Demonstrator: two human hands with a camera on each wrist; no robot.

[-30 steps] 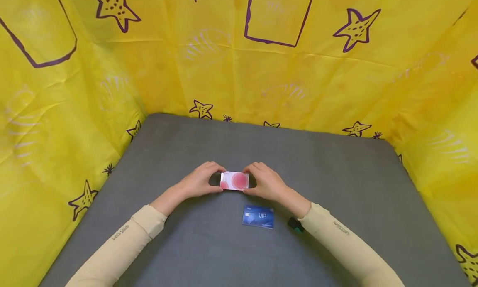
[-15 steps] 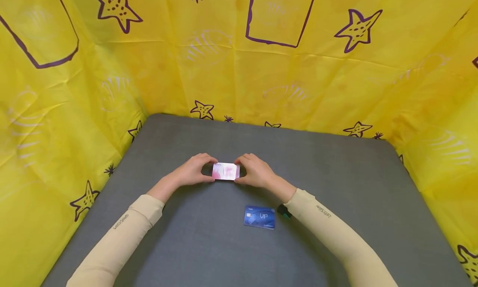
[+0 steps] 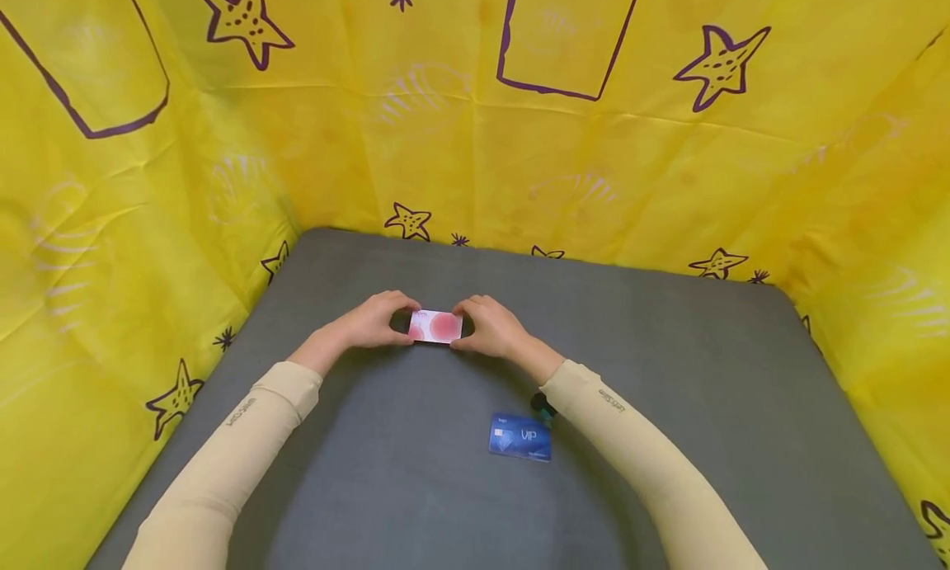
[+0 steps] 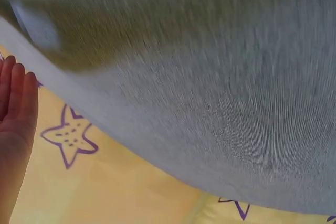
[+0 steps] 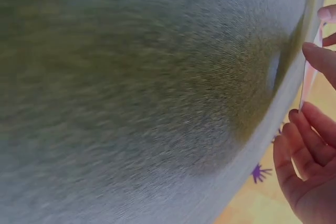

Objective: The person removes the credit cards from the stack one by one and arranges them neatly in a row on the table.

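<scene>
Here's the pink-and-white card [image 3: 435, 327], squarely between the fingers [image 3: 403, 301]: left hand [image 3: 375, 319] pinching one short end, right hand [image 3: 493, 327] the other (neither's nearer), long axis running hand to hand.

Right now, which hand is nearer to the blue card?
The right hand. It is beyond the blue card and slightly left of it; the left hand, at the opposite end of the pink card, is also beyond but farther left.

There is one pink card [image 3: 435, 326] and one blue card [image 3: 520, 438], making two; one left hand [image 3: 376, 319] and one right hand [image 3: 491, 326]; one left sleeve [image 3: 211, 467] and one right sleeve [image 3: 634, 454]; one table [image 3: 416, 479].
</scene>
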